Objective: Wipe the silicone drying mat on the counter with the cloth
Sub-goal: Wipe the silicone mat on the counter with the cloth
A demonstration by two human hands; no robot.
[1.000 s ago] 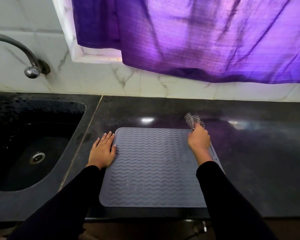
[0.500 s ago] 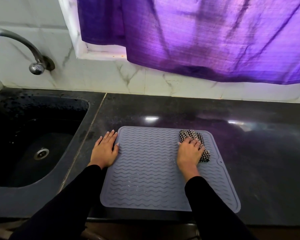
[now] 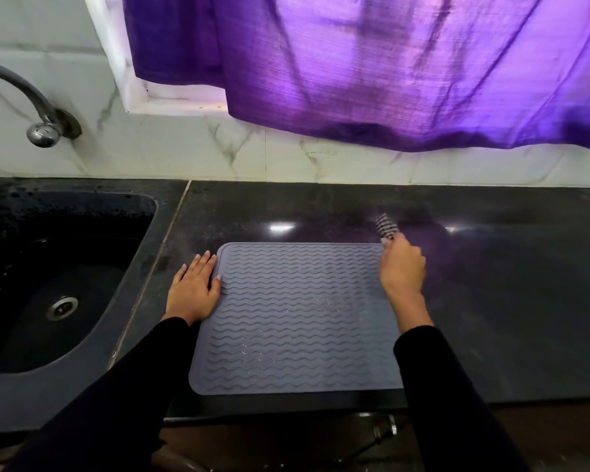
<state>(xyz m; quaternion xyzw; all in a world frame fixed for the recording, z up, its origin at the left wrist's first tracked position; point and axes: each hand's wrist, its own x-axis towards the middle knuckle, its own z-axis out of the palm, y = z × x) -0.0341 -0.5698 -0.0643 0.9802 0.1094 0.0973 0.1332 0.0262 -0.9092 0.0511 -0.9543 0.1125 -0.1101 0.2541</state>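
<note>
Head view. Both hands are seen over a dark counter (image 3: 491,301), reaching from black sleeves (image 3: 450,403). The left hand (image 3: 193,289) is laid flat, fingers straight and close together, its palm on the counter and its thumb side touching the left edge of the silicone drying mat (image 3: 297,321); this placement is judged to pin the mat so that it is not dragged along by the wiping strokes. The right hand (image 3: 402,267) is curled around a bunched checked cloth (image 3: 385,227), of which only a striped tuft is shown, projecting past the knuckles beyond the mat's far right corner. How much cloth is enclosed in the fist cannot be told. The grip is judged to keep the cloth compact for pressing along the border.

The mat is laid flat near the front edge of the counter, just right of the sink (image 3: 62,284) and apart from it. A nearly square outline with rounded corners is presented; the slightly longer axis appears to run from the near edge toward the tiled wall (image 3: 286,158), though wide-angle distortion makes this uncertain. Its wavy ridges are directed left to right, so strokes along them are judged easiest. Faint pale streaks are visible among the ridges.
</note>
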